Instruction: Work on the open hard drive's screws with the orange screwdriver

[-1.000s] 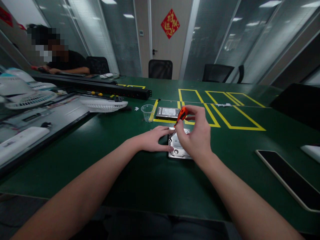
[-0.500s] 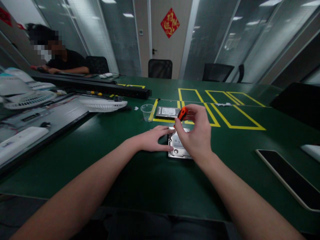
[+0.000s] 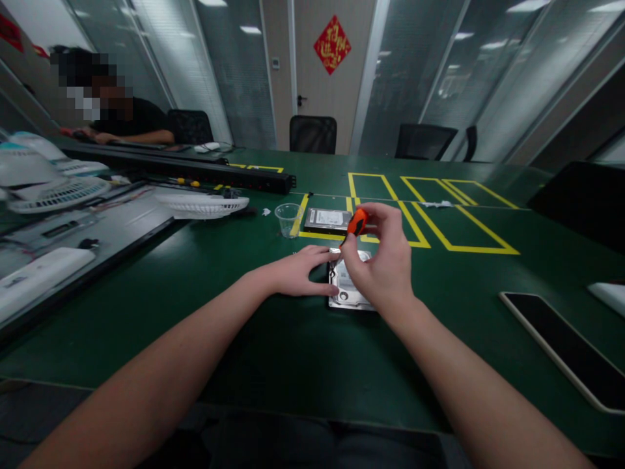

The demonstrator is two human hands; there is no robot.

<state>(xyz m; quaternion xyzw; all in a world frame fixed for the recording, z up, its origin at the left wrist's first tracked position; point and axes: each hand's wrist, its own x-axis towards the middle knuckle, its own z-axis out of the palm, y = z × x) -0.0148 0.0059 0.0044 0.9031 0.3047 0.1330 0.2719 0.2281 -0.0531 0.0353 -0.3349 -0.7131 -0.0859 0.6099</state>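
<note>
A silver hard drive (image 3: 349,301) lies flat on the green table in front of me. My left hand (image 3: 305,270) rests against its left side, with the thumb and fingers stretched out and apart, their tips on the drive. In my right hand (image 3: 383,260) is a screwdriver (image 3: 358,222) with an orange and black handle, pinched between thumb and fingers. It tilts down toward the drive's upper left part, near my left fingertips. The right hand covers much of the drive's right side, and whether the screwdriver's tip sits in a screw is too small to tell.
Just behind stand a clear plastic cup (image 3: 288,221) and a second hard drive (image 3: 327,220) inside yellow tape. A phone (image 3: 561,345) lies at the right. White fan parts (image 3: 202,206), a long black bar (image 3: 195,168) and a metal panel (image 3: 127,221) crowd the left. A person sits far left.
The screwdriver's handle has turned slightly and my right fingers have shifted a little around it. My left hand and the hard drive have stayed in place.
</note>
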